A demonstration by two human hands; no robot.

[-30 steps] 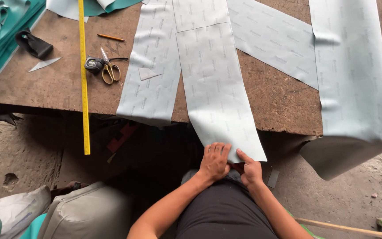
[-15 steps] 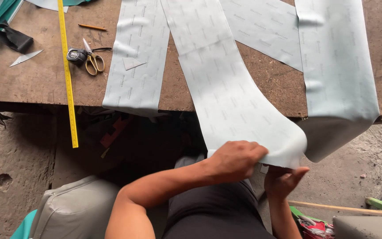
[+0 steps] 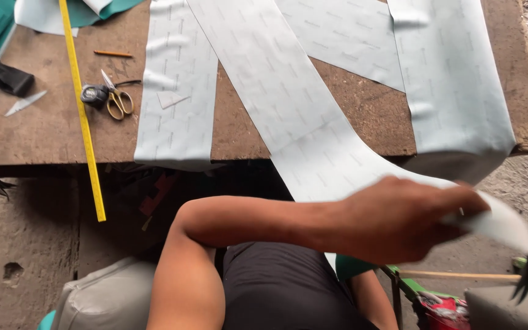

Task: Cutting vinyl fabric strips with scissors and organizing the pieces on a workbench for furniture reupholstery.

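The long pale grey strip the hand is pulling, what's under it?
Under the long pale grey strip lies the brown worktable, and another pale sheet runs beneath it. The left hand covers its end.

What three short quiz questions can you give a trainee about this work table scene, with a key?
1. True or false: the scissors lie on the wooden table, just right of the yellow ruler.
2. Which hand has a visible grip on the end of the long pale strip? A) the left hand, reaching across the body; B) the right hand; C) a co-worker's hand.
3. Fill in: the pencil beyond the scissors is ____ in colour.

Key: 1 true; 2 A; 3 orange.
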